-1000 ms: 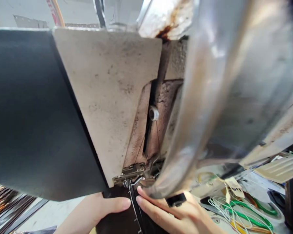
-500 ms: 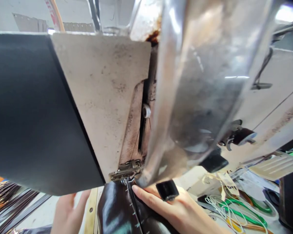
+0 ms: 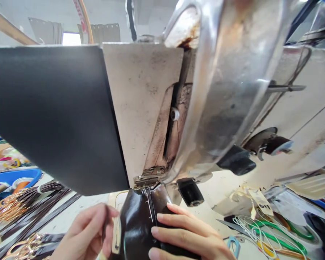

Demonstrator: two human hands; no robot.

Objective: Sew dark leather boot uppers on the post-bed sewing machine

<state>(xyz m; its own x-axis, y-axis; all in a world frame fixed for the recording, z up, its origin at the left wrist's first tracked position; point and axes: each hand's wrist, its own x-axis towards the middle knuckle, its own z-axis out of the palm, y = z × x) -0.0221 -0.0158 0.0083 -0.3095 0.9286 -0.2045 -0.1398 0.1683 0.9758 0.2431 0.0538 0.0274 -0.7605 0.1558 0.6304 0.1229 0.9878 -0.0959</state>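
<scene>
A glossy dark brown leather piece (image 3: 137, 224) with a stitched seam lies under the foot (image 3: 149, 179) of a worn beige sewing machine (image 3: 143, 101). My right hand (image 3: 189, 234) rests on the leather just right of the seam, fingers stretched flat and pointing left. My left hand (image 3: 86, 233) is at the leather's left edge, fingers curled, pinching that edge. A big shiny metal lamp shade (image 3: 227, 90) hangs close in front of the machine.
Bundles of dark straps with gold clasps (image 3: 24, 202) lie at the left beside a blue tray (image 3: 13, 178). Green and white cords (image 3: 271, 234) and a paper tag (image 3: 261, 202) sit at the right. A black panel (image 3: 48, 112) covers the machine's left side.
The view has shifted, showing more of the leather. My left hand came back to the leather's left edge. My right hand slid down along the seam and lies flatter.
</scene>
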